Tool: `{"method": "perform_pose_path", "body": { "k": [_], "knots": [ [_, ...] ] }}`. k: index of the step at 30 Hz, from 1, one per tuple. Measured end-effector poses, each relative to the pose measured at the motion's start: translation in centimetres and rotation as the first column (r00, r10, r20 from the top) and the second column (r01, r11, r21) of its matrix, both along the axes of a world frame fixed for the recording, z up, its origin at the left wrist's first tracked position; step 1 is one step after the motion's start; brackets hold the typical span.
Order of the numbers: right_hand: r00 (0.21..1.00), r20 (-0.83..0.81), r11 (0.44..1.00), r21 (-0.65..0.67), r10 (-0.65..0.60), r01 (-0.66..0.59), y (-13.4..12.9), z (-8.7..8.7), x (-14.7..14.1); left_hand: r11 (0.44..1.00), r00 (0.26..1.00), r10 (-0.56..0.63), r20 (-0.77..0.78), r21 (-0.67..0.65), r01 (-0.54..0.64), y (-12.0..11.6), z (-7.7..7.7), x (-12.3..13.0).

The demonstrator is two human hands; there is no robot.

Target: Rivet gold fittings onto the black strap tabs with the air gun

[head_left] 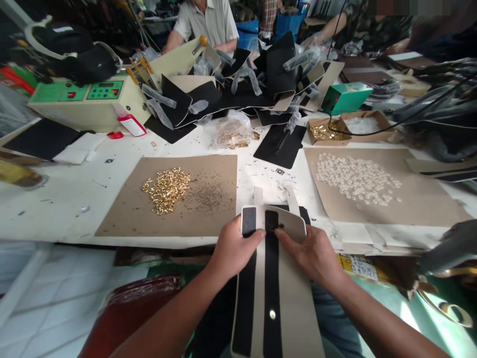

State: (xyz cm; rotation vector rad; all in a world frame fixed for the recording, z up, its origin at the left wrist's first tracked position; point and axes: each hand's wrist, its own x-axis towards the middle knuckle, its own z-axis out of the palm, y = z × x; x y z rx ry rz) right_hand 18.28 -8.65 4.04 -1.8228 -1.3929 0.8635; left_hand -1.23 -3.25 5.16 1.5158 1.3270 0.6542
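A long beige panel [296,298] with two black stripes, which looks like a bag piece, lies over my lap with its top end at the table edge. My left hand [231,248] grips its upper left side, thumb pressed on the face. On the other side my right hand [316,251] holds the upper right edge, its thumb by the inner stripe near a small dark spot. A round shiny stud [273,314] shows lower on that stripe. The fingers behind the panel are hidden. Two pale straps [291,199] stick out past the top end.
Brown sheets bear small gold metal pieces [167,191] at left and white rings [354,179] at right. Behind are black panels [278,64], a beige machine [93,104], a green box [345,99] and a cardboard tray [350,130]. People sit across the table.
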Motion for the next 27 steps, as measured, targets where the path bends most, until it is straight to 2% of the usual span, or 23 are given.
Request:
{"method": "perform_pose_path", "body": {
  "k": [3,6,10,14,22,27],
  "knots": [
    [0.993,0.114,0.998,-0.06,0.009,-0.002,2.4,0.2,0.4,1.0,1.0,-0.007,-0.029,0.03,0.008,2.5,-0.1,0.6],
    [0.983,0.185,0.997,-0.074,0.01,0.004,3.6,-0.3,0.7,0.999,0.998,-0.003,-0.058,0.05,0.006,3.5,-0.6,1.2],
    [0.969,0.246,0.996,-0.087,0.014,0.008,4.2,-0.7,0.8,0.995,0.998,0.012,-0.054,0.103,-0.006,3.7,-1.3,1.6],
    [0.953,0.3,0.994,-0.107,0.035,-0.003,4.8,-0.6,0.9,0.995,0.999,0.015,-0.049,0.095,-0.01,3.9,-1.7,1.6],
    [0.898,0.424,0.973,-0.23,0.118,-0.019,5.6,-0.2,0.7,0.997,0.997,-0.015,-0.08,0.07,0.021,4.4,-1.6,1.8],
    [0.855,0.492,0.965,-0.26,0.164,-0.035,5.7,0.1,0.5,0.993,0.982,-0.065,-0.177,0.09,0.082,4.5,-1.9,1.8]
  ]
}}
